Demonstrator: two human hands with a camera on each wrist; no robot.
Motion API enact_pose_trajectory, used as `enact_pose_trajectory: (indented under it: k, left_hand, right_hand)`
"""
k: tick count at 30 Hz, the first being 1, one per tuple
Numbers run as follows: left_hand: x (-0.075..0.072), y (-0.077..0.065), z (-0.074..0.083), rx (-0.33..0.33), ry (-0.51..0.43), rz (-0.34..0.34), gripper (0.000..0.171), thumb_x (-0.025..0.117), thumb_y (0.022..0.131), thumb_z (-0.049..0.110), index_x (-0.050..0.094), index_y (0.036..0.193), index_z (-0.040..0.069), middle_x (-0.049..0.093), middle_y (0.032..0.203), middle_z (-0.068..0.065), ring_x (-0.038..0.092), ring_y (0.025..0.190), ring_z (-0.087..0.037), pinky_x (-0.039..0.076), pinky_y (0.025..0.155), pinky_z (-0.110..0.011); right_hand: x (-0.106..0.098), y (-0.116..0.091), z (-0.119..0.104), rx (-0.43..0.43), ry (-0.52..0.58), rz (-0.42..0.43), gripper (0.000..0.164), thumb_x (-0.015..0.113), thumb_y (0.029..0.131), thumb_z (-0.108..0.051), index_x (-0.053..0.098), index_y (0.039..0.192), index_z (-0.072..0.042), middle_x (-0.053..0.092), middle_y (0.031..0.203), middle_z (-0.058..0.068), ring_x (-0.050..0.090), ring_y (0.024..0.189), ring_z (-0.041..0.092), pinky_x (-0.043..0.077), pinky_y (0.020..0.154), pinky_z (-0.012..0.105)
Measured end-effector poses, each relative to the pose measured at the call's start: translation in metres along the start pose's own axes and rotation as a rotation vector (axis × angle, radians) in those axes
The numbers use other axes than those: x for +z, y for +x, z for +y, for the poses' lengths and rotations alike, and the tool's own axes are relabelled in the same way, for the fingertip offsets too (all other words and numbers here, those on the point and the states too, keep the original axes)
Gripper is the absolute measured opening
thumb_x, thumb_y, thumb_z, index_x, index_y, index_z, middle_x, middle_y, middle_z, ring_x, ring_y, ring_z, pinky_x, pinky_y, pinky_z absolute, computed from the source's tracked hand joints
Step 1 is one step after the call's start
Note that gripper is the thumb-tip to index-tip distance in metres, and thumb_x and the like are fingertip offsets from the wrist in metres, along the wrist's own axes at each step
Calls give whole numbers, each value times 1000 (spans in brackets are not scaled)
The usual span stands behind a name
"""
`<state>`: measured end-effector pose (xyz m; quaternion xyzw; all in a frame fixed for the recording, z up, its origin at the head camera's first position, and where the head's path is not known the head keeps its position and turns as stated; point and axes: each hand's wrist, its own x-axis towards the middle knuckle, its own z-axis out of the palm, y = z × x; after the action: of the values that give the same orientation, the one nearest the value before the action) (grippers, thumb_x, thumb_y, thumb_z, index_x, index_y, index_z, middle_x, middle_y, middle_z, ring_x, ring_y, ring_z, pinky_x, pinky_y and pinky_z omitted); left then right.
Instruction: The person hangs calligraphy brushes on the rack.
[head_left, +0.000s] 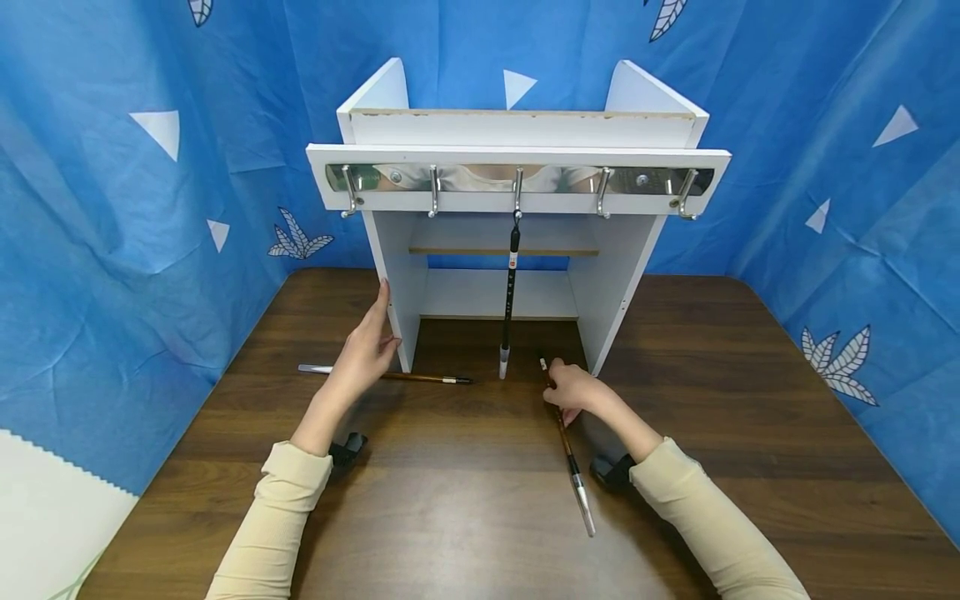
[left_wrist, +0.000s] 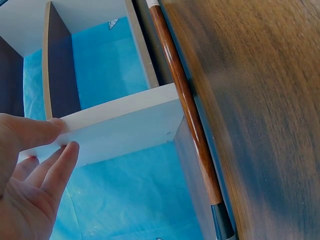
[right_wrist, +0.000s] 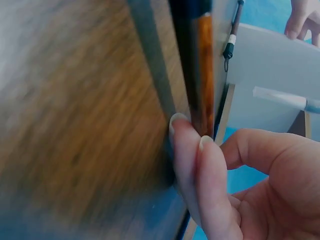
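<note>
Here's the right hand [head_left: 573, 390], pinching one brush [head_left: 567, 450] by its handle, right in front of the shelf [head_left: 401, 267], over the desk [head_left: 465, 517]! Looks light, stiff, maybe slippery; hold the wood, spare those delicate bristles [head_left: 582, 500]. Left hand [head_left: 363, 354], fingers fairly straight, touches the shelf's side.

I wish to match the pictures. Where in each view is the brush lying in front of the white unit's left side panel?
Head: the brush lies left of centre, passing behind the left hand.
Left wrist: its brown handle runs from top centre to the bottom edge, right of centre.
Right wrist: its looped end shows small at the top, right of centre.
Shared landmark: the left hand on the white side panel.
</note>
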<state>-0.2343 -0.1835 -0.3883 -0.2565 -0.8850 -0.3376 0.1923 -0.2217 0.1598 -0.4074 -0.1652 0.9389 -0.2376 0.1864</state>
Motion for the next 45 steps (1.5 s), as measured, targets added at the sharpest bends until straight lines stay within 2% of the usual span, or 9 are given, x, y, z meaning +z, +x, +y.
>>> enact_pose_trajectory:
  k: [3, 14, 21, 26, 32, 37, 45]
  left_hand:
    - [0, 0, 0, 0, 5, 2, 101, 62, 80, -17, -3, 151, 16, 14, 153, -16, 52, 108, -37, 53, 76, -42]
    - [1, 0, -1, 1, 12, -4, 101, 62, 81, -16, -4, 151, 16, 14, 152, -17, 51, 109, -37, 53, 76, -43]
    - [0, 1, -1, 3, 15, -4, 101, 62, 81, -16, -3, 151, 15, 15, 152, -17, 50, 110, -37, 53, 76, -43]
    - [0, 1, -1, 6, 17, -2, 101, 62, 80, -16, -3, 151, 15, 16, 152, -18, 52, 107, -37, 53, 75, -42]
    - [0, 1, 0, 13, 17, -1, 102, 62, 80, -16, -3, 151, 15, 16, 152, -19, 52, 107, -37, 53, 75, -43]
    - [0, 1, 0, 10, 15, 0, 101, 62, 81, -16, -3, 151, 15, 15, 152, -18, 51, 109, -38, 53, 76, -43]
    - [0, 0, 0, 4, 10, 3, 101, 62, 81, -15, -3, 151, 15, 16, 151, -19, 54, 103, -37, 53, 75, -43]
  right_hand:
    - [-2, -2, 5, 2, 74, -6, 29, 48, 91, -1, 40, 112, 16, 54, 60, 12, 59, 44, 21, 51, 43, 29]
    - [-7, -13, 19, 10, 223, -18, 35, 47, 90, 1, 35, 119, 17, 55, 66, 16, 59, 48, 22, 53, 46, 31]
    - [-10, -21, 27, 10, 299, -12, 33, 46, 88, 2, 34, 116, 14, 53, 69, 18, 59, 49, 20, 54, 47, 32]
    - [-11, -24, 32, -10, 361, -32, 35, 46, 86, 5, 34, 117, 14, 50, 78, 18, 59, 51, 21, 54, 49, 33]
    - [-13, -26, 33, -38, 445, -66, 37, 45, 84, 7, 31, 118, 14, 55, 74, 17, 62, 56, 24, 55, 52, 32]
    - [-15, -28, 31, -80, 528, -110, 36, 42, 89, 8, 27, 121, 13, 57, 75, 18, 66, 64, 31, 55, 54, 34]
    - [-16, -28, 30, -147, 583, -168, 39, 39, 93, 6, 22, 128, 14, 58, 83, 20, 66, 73, 33, 56, 62, 38]
